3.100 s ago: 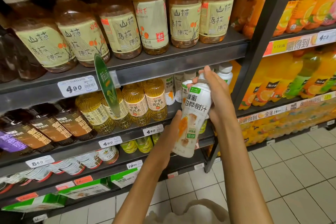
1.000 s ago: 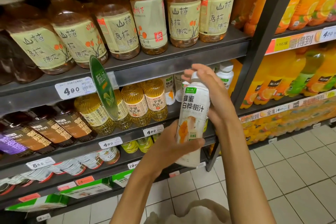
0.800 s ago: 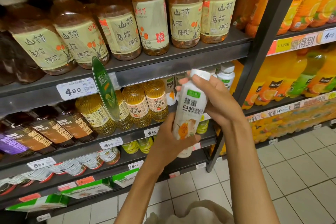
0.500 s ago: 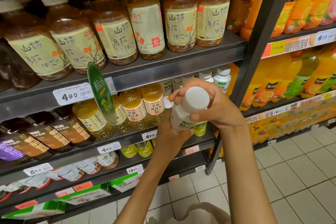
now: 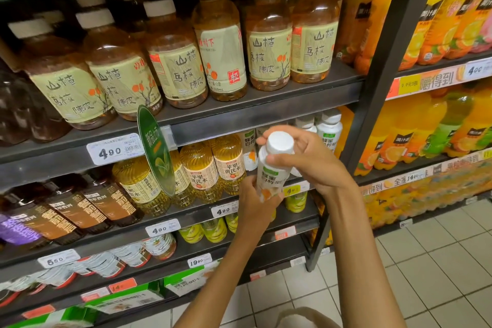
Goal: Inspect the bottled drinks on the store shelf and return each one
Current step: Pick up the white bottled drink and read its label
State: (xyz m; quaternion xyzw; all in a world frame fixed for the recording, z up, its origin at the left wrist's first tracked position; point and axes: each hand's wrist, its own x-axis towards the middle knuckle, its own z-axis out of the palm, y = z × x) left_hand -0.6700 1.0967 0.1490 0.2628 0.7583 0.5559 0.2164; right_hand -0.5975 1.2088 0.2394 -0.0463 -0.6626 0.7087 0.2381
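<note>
White bottle (image 5: 271, 170) held in front of middle shelf (image 5: 186, 210), tilted, cap toward camera. Right hand (image 5: 308, 160) grip wrapped round neck below cap; left hand (image 5: 253, 205) grip cupping base. Matching white bottles (image 5: 328, 130) behind on shelf.

Price tag (image 5: 115, 151) left of the hands: 4.90 | tag (image 5: 223, 211) beside the left hand (image 5: 253, 208): 4.90 | tags lower left (image 5: 59, 261): 5.60, 19.90 (image 5: 199, 262) | tea bottles (image 5: 269, 57) above: 山楂 陳皮
</note>
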